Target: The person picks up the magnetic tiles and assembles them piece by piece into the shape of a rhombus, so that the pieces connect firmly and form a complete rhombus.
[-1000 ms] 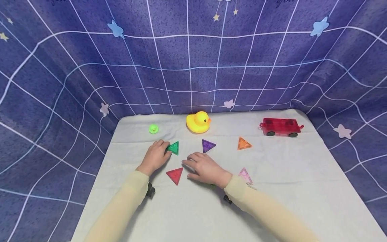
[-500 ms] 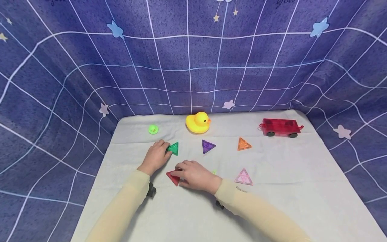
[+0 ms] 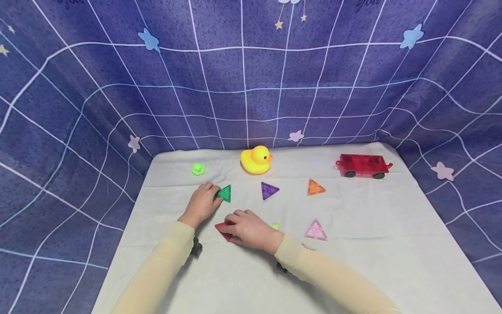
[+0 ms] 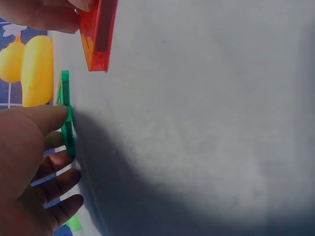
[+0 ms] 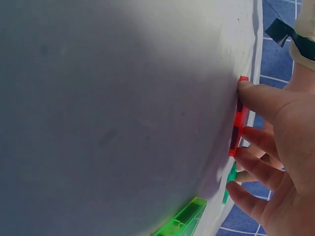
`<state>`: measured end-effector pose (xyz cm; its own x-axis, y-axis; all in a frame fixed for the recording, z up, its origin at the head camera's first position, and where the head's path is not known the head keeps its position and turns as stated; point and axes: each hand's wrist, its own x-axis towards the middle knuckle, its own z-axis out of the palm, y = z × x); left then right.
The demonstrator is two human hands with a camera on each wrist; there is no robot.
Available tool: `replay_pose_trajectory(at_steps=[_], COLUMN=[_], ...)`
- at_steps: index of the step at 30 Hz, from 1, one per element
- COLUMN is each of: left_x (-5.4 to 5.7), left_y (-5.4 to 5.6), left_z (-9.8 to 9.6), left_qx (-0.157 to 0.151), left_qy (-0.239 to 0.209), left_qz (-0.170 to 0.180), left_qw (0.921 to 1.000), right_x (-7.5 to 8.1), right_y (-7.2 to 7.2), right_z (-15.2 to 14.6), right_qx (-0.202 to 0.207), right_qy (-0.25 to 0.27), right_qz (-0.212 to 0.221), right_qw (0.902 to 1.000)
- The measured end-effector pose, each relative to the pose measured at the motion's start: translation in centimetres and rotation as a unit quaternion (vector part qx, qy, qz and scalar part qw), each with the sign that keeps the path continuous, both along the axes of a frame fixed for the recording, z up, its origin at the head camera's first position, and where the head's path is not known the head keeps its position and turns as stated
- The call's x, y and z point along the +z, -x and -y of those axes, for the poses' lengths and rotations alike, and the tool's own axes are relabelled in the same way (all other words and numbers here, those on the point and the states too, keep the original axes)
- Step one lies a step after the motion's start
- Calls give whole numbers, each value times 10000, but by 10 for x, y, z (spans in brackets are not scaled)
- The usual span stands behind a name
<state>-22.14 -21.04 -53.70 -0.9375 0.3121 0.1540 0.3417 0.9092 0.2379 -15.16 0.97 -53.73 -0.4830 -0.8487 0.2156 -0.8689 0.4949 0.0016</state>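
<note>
My left hand pinches the left corner of a green triangular magnetic tile; the left wrist view shows thumb and fingers at the edge of this tile. To its front right, my right hand grips a red triangular magnetic tile, partly covered by the fingers. The right wrist view has the thumb at one end of the red tile and fingertips near the other. A light green tile is mostly hidden behind the right wrist.
Purple, orange and pink triangular tiles lie to the right on the white cloth. Along the back are a small green round toy, a yellow rubber duck and a red toy wagon. A blue curtain surrounds the table.
My right hand has moved left and slightly nearer to the red tile and taken hold of it, uncovering the pink tile. The left hand has stayed at the green tile.
</note>
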Motion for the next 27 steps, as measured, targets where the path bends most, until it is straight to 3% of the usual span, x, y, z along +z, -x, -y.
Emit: replay_pose_trajectory(at_steps=[15, 27], left_x=[0, -3], left_y=[2, 2], left_z=[-1, 0], left_qx=[84, 211], left_qy=[-50, -351], left_qz=[178, 217], left_qw=[9998, 9989], right_x=[0, 1], right_y=[-1, 0], right_z=[0, 0], right_qx=[-72, -254], right_qy=[31, 109], right_qz=[-71, -22], right_qw=[9999, 9996])
